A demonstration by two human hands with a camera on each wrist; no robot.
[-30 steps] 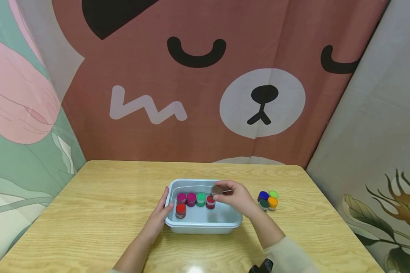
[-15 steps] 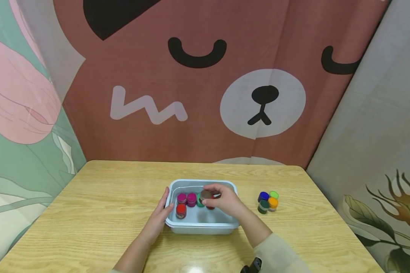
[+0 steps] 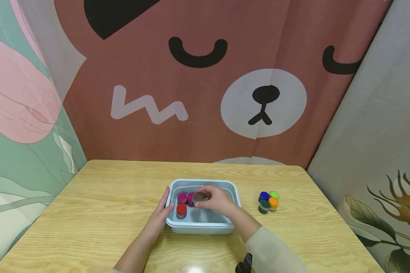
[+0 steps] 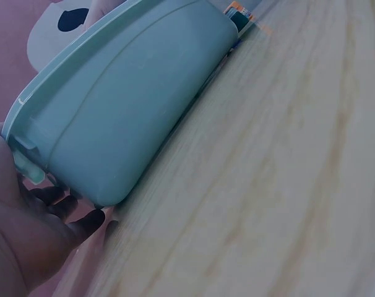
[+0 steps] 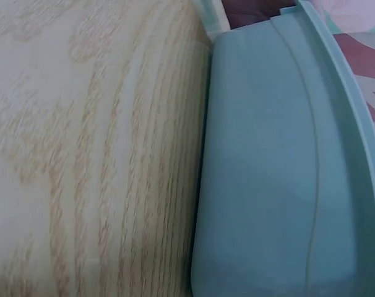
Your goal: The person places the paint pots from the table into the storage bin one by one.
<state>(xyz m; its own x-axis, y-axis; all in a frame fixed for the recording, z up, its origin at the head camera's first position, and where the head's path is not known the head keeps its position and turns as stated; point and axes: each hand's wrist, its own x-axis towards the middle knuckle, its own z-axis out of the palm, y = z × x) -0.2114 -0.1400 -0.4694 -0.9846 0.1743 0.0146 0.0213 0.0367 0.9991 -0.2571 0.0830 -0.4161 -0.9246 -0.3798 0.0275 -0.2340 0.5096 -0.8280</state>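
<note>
Green cloth [image 3: 7, 159] with a pink tulip [image 3: 22, 91] hung at the far left, meeting brown cloth [image 3: 140, 140] printed with a bear's face behind the tabletop [image 3: 106, 204]. Of the two hands, the left hand [image 3: 159, 216] gripped the left end of a pale blue tub [image 3: 201, 229], its thumb at the rim and its fingers, by the left wrist view, curled low round the outside. The tub sat on the tabletop. Inside, towards its left end, a pink jar [image 3: 182, 197] stood upright at the back and a red jar [image 3: 181, 211] upright in front of it. Next came a second pink jar [image 3: 190, 200], partly covered by a brown jar [image 3: 198, 197], which the right hand [image 3: 216, 200] pinched between thumb and fingers over the tub; whether the two jars touched could not be told. Slivers of red and green showed behind the right hand, mostly hidden. Below its forearm were a cream sleeve [image 3: 271, 250] and a black device [image 3: 244, 263]. Right of the tub, close together on the tabletop, stood a blue jar [image 3: 264, 196], a dark green jar [image 3: 264, 206] before it, an orange jar [image 3: 273, 203] and a lime jar [image 3: 274, 195]. Grey cloth [image 3: 376, 125] with a printed flower [image 3: 401, 206] hung at the far right.
</note>
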